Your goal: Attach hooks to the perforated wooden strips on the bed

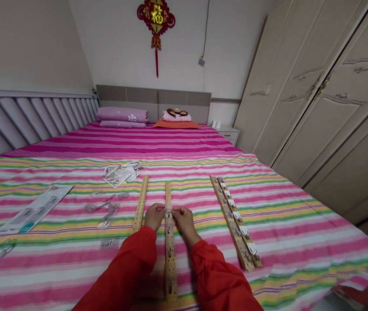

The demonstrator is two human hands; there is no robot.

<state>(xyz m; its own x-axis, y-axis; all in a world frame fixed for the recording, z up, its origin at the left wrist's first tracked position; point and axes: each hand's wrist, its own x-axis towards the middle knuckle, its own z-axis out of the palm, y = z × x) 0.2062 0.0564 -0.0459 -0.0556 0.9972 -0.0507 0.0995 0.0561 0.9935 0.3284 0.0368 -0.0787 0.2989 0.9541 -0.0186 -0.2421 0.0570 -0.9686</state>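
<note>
A long wooden strip with holes lies lengthwise on the striped bedspread straight in front of me. My left hand and my right hand meet over it, both pinched on a small clear hook piece held against the strip. A second bare strip lies just left of my left hand. To the right lie two more strips side by side, with several white hooks fitted along them. Both my sleeves are red.
Loose clear hooks and torn plastic packets lie left of the strips; a printed card lies further left. Pillows sit at the headboard. A wardrobe lines the right side, a padded wall panel the left.
</note>
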